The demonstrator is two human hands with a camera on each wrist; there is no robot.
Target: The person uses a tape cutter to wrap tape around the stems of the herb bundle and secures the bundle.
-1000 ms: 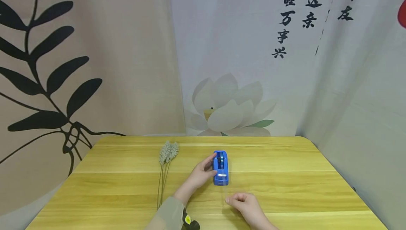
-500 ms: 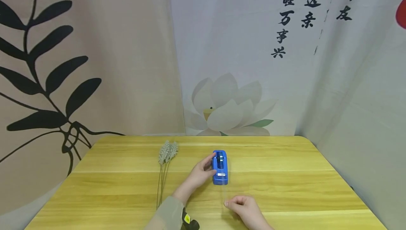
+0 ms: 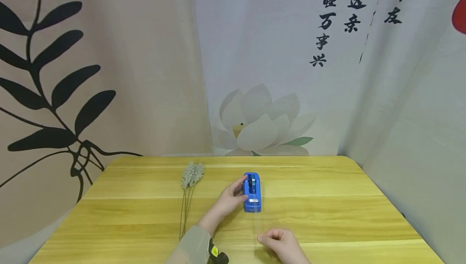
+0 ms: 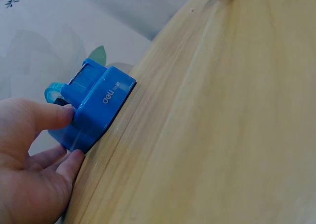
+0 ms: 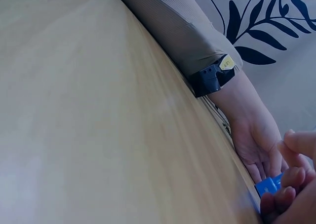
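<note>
A blue tape dispenser (image 3: 253, 206) with a serrated cutter stands on the table, also seen in the left wrist view as a blue dispenser (image 4: 106, 103) marked "deli". My left hand (image 3: 229, 197) grips it from its left side, thumb near the front end and fingers further back. From its front end a thin strip of clear tape (image 3: 256, 222) runs toward me. The tape's end lies between the thumb and forefinger of my right hand (image 3: 283, 244), which pinches it. In the right wrist view my right hand (image 5: 296, 194) partly hides the dispenser.
Several dried flower stems with pale heads (image 3: 189, 177) lie on the wooden table (image 3: 335, 207) left of the dispenser. A dark device with a yellow tag (image 3: 216, 254) sits at my left wrist. Printed curtains (image 3: 153, 74) hang behind the table.
My right hand has drawn slightly toward me, and the clear strip between it and the dispenser has become longer. My left hand stays on the dispenser.
</note>
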